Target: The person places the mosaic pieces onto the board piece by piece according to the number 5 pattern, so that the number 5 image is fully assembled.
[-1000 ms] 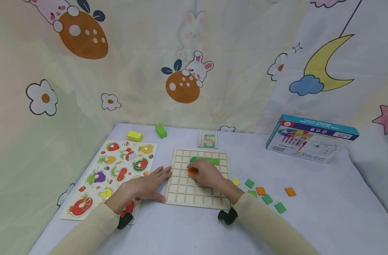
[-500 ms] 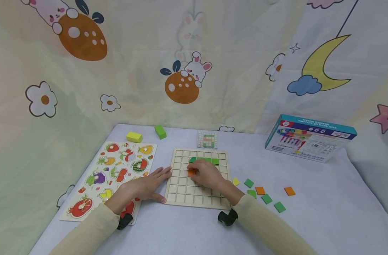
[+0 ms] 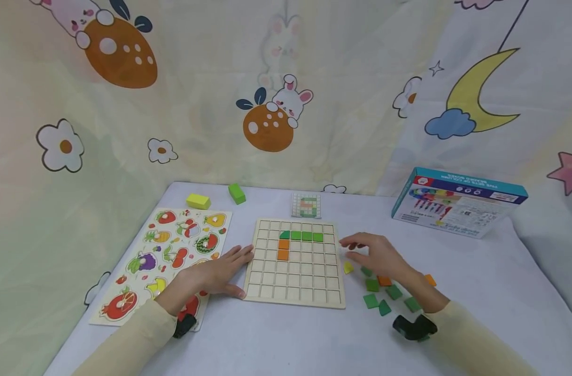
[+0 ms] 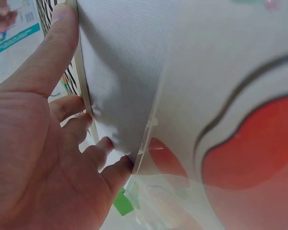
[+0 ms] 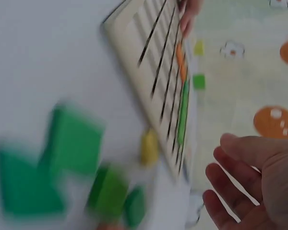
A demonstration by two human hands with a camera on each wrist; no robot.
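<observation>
Both hands (image 3: 220,274) beside grid board (image 3: 295,292)

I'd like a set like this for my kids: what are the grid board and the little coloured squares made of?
The grid board looks like pale unfinished wood: matte, light tan, with thin raised ribs. The square tiles have flat, matte green and orange faces; painted wood seems likely, but foam or plastic can't be ruled out.

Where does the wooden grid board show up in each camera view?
Head: wooden grid board lies centre, the left hand at its left edge.
Left wrist: only its thin edge shows, upper left, against the fingers.
Right wrist: it slants across the upper middle.
Shared landmark: the green tile row.
</observation>
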